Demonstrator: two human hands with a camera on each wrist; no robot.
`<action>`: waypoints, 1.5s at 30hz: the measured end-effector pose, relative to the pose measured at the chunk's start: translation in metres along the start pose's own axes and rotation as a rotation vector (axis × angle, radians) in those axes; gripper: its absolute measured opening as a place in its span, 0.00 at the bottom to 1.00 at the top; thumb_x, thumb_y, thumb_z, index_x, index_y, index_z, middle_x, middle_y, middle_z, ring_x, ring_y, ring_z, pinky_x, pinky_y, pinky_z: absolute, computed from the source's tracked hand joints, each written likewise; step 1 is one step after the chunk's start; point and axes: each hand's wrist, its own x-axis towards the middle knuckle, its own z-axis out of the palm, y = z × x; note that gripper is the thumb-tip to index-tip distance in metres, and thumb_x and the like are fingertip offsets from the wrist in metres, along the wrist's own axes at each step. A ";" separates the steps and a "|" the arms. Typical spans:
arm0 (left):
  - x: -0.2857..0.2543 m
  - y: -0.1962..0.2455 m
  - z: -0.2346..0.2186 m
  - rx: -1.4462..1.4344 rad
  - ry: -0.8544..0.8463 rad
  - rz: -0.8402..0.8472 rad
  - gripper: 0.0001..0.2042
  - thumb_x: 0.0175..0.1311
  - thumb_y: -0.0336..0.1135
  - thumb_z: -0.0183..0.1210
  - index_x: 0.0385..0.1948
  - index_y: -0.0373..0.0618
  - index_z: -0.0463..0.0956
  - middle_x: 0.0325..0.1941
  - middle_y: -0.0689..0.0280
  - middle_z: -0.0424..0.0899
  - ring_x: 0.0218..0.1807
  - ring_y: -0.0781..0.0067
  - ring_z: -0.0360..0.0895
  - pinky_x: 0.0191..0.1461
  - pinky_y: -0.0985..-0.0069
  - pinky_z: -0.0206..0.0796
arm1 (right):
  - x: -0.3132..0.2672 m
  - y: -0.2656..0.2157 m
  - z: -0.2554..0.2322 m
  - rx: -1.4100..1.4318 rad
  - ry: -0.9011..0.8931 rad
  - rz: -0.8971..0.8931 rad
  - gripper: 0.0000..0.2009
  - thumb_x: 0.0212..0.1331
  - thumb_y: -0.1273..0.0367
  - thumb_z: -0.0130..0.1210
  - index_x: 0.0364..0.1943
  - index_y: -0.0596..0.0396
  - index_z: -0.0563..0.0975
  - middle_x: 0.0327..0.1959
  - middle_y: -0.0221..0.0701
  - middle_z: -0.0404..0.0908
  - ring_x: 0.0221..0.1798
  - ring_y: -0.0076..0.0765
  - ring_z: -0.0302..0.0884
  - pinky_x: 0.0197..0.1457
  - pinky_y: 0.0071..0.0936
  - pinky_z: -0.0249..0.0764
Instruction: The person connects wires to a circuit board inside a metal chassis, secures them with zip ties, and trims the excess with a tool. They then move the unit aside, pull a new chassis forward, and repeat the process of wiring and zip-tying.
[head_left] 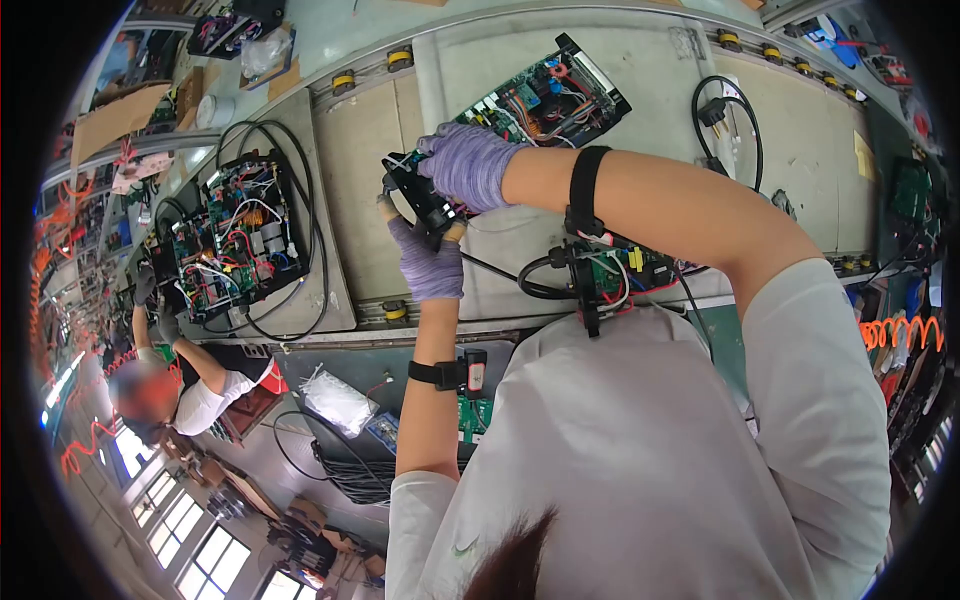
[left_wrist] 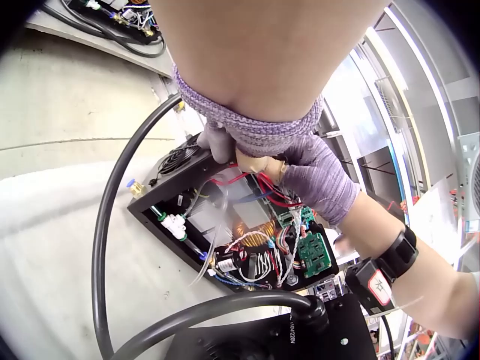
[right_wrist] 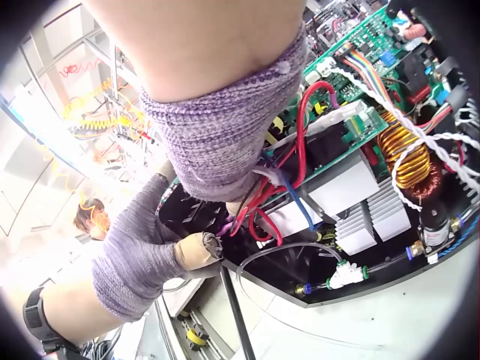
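Note:
An open electronics chassis (head_left: 545, 100), filled with green boards and wires, lies at an angle on the pale work surface. My left hand (head_left: 432, 265), in a purple knit glove with tan-covered fingertips, grips the black end panel (head_left: 420, 200) at its outer edge. The right hand (head_left: 468, 165), gloved the same way, reaches over that panel into the chassis end. Its fingertips are by the red wires (right_wrist: 300, 142) and mostly hidden; I cannot tell whether they pinch a wire. Near them are silver heat sinks (right_wrist: 367, 229), a copper coil (right_wrist: 405, 154) and a white tube fitting (right_wrist: 347, 274).
Close to my body stands another open unit (head_left: 625, 275) with a thick black cable. Across the line at left, another person (head_left: 205, 395) works at a similar unit (head_left: 245, 235). A plug cord (head_left: 715, 110) lies right. Yellow rollers (head_left: 400, 57) line the rail.

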 end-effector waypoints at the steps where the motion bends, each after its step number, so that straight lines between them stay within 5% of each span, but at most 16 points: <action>1: 0.000 0.000 -0.001 0.073 -0.014 0.023 0.53 0.52 0.23 0.66 0.71 0.57 0.30 0.51 0.55 0.79 0.49 0.70 0.78 0.55 0.74 0.67 | 0.000 0.000 0.001 0.005 0.019 0.005 0.13 0.46 0.63 0.61 0.38 0.49 0.82 0.48 0.35 0.76 0.56 0.39 0.71 0.60 0.33 0.63; 9: -0.005 0.025 0.004 0.273 0.000 -0.058 0.51 0.53 0.26 0.66 0.72 0.56 0.32 0.50 0.56 0.81 0.50 0.72 0.78 0.57 0.75 0.65 | 0.000 -0.006 -0.005 -0.062 -0.015 0.031 0.10 0.49 0.64 0.58 0.35 0.50 0.82 0.42 0.32 0.79 0.55 0.36 0.72 0.58 0.32 0.65; 15: 0.003 -0.016 0.000 0.105 0.014 0.072 0.52 0.52 0.26 0.66 0.71 0.57 0.32 0.48 0.59 0.81 0.49 0.72 0.78 0.56 0.75 0.66 | 0.004 0.004 0.007 -0.116 0.062 -0.057 0.09 0.49 0.64 0.57 0.33 0.49 0.82 0.40 0.33 0.79 0.54 0.37 0.73 0.55 0.34 0.68; 18: 0.000 -0.009 -0.006 -0.065 -0.038 -0.024 0.46 0.52 0.27 0.68 0.70 0.49 0.44 0.47 0.63 0.81 0.48 0.74 0.76 0.55 0.77 0.66 | 0.004 0.012 0.016 -0.114 0.175 -0.136 0.08 0.48 0.63 0.58 0.31 0.47 0.82 0.38 0.29 0.80 0.52 0.37 0.74 0.54 0.33 0.68; 20: 0.005 -0.015 -0.008 0.063 -0.079 -0.080 0.38 0.52 0.28 0.68 0.65 0.43 0.55 0.47 0.64 0.81 0.48 0.76 0.76 0.55 0.78 0.66 | 0.003 0.022 0.025 -0.077 0.335 -0.229 0.06 0.50 0.64 0.56 0.28 0.45 0.83 0.33 0.25 0.81 0.48 0.34 0.76 0.51 0.31 0.68; 24: 0.004 -0.018 -0.005 0.064 -0.061 -0.067 0.26 0.51 0.29 0.69 0.53 0.37 0.71 0.47 0.66 0.81 0.47 0.79 0.75 0.54 0.79 0.66 | 0.008 0.023 0.027 -0.134 0.203 -0.250 0.07 0.46 0.62 0.59 0.29 0.44 0.82 0.34 0.26 0.80 0.48 0.36 0.76 0.51 0.34 0.69; 26: 0.005 -0.012 -0.005 0.110 -0.067 -0.085 0.25 0.51 0.29 0.69 0.53 0.38 0.71 0.46 0.66 0.81 0.46 0.79 0.75 0.54 0.79 0.67 | 0.015 0.021 0.032 -0.059 0.101 -0.184 0.12 0.39 0.58 0.64 0.30 0.43 0.82 0.38 0.26 0.79 0.51 0.39 0.74 0.52 0.37 0.68; 32: 0.005 -0.009 0.001 0.096 -0.028 -0.099 0.25 0.51 0.30 0.69 0.52 0.38 0.72 0.44 0.67 0.82 0.45 0.79 0.76 0.52 0.80 0.67 | 0.011 0.007 0.011 -0.162 -0.071 -0.131 0.08 0.43 0.61 0.61 0.28 0.43 0.81 0.36 0.26 0.79 0.44 0.37 0.77 0.50 0.37 0.68; 35: 0.000 -0.006 0.000 0.186 -0.026 -0.135 0.25 0.51 0.30 0.69 0.52 0.39 0.71 0.45 0.67 0.82 0.45 0.79 0.75 0.52 0.79 0.67 | 0.008 0.007 0.025 -0.177 0.118 -0.090 0.05 0.46 0.64 0.57 0.25 0.46 0.83 0.26 0.27 0.81 0.37 0.36 0.79 0.44 0.33 0.68; 38: 0.003 -0.012 -0.003 0.078 -0.043 -0.060 0.25 0.51 0.31 0.69 0.53 0.42 0.71 0.43 0.67 0.83 0.43 0.81 0.76 0.48 0.80 0.68 | 0.010 0.017 0.021 -0.168 0.076 -0.174 0.08 0.48 0.62 0.57 0.31 0.45 0.82 0.38 0.27 0.79 0.49 0.36 0.75 0.51 0.35 0.68; 42: -0.002 -0.029 0.001 -0.010 0.020 0.044 0.29 0.51 0.33 0.69 0.58 0.44 0.69 0.42 0.66 0.84 0.40 0.81 0.77 0.45 0.79 0.69 | 0.010 0.018 0.025 -0.091 0.320 -0.157 0.10 0.48 0.61 0.56 0.33 0.47 0.80 0.36 0.29 0.78 0.49 0.35 0.73 0.52 0.31 0.67; 45: -0.008 -0.041 -0.004 0.279 0.058 0.038 0.28 0.53 0.32 0.67 0.58 0.42 0.69 0.38 0.62 0.85 0.36 0.77 0.80 0.41 0.78 0.71 | 0.010 0.030 0.018 -0.122 0.213 -0.418 0.08 0.47 0.62 0.55 0.30 0.48 0.78 0.33 0.29 0.76 0.45 0.36 0.72 0.52 0.29 0.67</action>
